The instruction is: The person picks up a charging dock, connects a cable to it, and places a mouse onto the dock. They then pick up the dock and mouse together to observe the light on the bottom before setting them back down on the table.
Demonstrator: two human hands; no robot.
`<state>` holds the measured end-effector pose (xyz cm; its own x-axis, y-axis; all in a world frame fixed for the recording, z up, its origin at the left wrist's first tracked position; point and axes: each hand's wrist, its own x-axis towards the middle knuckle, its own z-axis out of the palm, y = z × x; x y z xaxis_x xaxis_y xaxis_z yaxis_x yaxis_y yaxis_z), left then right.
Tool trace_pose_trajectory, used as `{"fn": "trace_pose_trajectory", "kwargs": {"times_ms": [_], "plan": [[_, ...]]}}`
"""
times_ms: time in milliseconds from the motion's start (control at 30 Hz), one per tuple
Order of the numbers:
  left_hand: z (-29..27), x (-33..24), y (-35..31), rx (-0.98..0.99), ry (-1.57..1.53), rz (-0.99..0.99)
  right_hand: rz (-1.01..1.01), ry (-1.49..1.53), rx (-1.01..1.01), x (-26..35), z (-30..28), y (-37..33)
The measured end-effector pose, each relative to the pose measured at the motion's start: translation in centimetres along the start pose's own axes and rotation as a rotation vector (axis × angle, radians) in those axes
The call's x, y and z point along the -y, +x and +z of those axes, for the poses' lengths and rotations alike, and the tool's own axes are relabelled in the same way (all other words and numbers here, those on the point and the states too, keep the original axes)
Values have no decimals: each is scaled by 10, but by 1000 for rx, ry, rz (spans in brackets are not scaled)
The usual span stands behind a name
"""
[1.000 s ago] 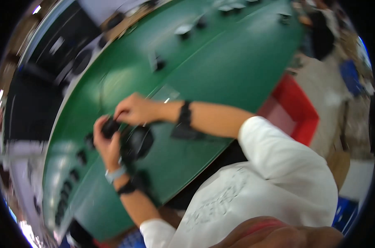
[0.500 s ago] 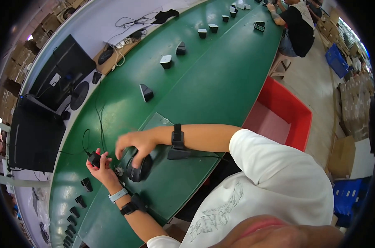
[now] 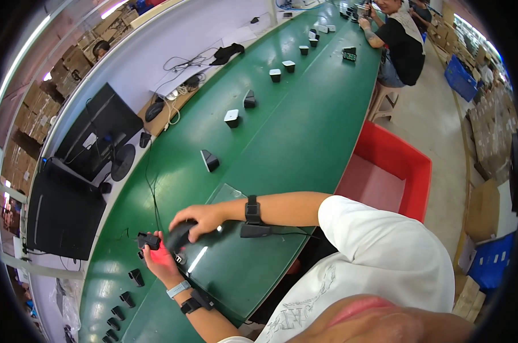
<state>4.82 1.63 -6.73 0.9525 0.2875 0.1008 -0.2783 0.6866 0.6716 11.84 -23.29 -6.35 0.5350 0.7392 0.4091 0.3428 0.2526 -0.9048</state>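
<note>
While the left hand (image 3: 161, 260) pinches a black block (image 3: 148, 240), the right hand (image 3: 205, 217) clasps a device (image 3: 180, 235); grips closed.

Over the tabletop (image 3: 304, 114), the left grip (image 3: 160, 260) is palm up, fingers curled closed; the right grip (image 3: 203, 218) is knuckles up, fingers bent around. The right forearm (image 3: 290, 207) spans the tabletop's near edge; the left forearm (image 3: 208, 323) slants up toward its middle.

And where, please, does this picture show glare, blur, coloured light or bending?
Head view: a white glare streak crosses the clear sheet; the black device in the right hand is blurred; red light tints the left hand; the green table looks curved.
</note>
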Motion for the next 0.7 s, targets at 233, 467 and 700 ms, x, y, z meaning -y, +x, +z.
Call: {"fn": "trace_pose_trajectory", "kwargs": {"times_ms": [233,467,700], "plan": [[37,14,-17,112,830,-24,77,344,-390,-3,-6,5],[51,-6,-27,-1,495,-151,319,281,-433,-15,-11,9],[17,2,-7,215,292,-137,277,573,-267,6,-9,7]]}}
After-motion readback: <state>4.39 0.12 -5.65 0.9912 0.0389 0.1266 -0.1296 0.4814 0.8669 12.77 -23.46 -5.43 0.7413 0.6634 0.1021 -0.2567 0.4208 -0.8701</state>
